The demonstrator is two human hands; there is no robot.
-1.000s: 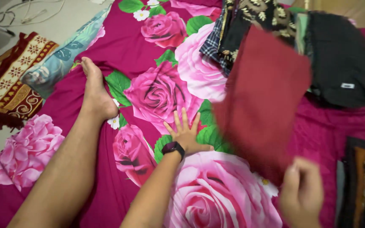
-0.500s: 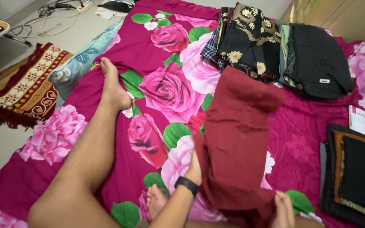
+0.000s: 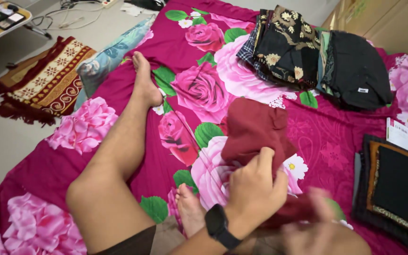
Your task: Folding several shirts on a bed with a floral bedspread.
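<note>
Two hands work over a dark red cloth (image 3: 253, 130) on a magenta bedsheet (image 3: 336, 137) printed with large pink roses. At the far edge of the sheet sits a pile of folded clothes (image 3: 289, 45), dark with gold flowers, with a black garment (image 3: 357, 68) beside it bearing a small white rectangular label. To the right lies a second stack of dark cloths (image 3: 397, 189) with an orange-brown border, and above it a white rectangular packet (image 3: 407, 137) with print on it. A patterned rug (image 3: 43, 80) in dark red and cream lies on the floor at the left, next to a blue-green pillow (image 3: 109, 54). Cables (image 3: 67, 19) trail across the floor at the top. The person's bare leg (image 3: 123, 141) stretches along the sheet to the left of the cloth, and a bare foot (image 3: 190, 210) rests just beside the wrist.

The left hand (image 3: 256, 186), with a black watch (image 3: 220, 226) on its wrist, is curled shut, gripping the near edge of the dark red cloth; the bulk of the cloth lies bunched just beyond its fingers. The right hand (image 3: 322, 226) is blurred at the lower edge, touching the same cloth; how far it is open cannot be told.
</note>
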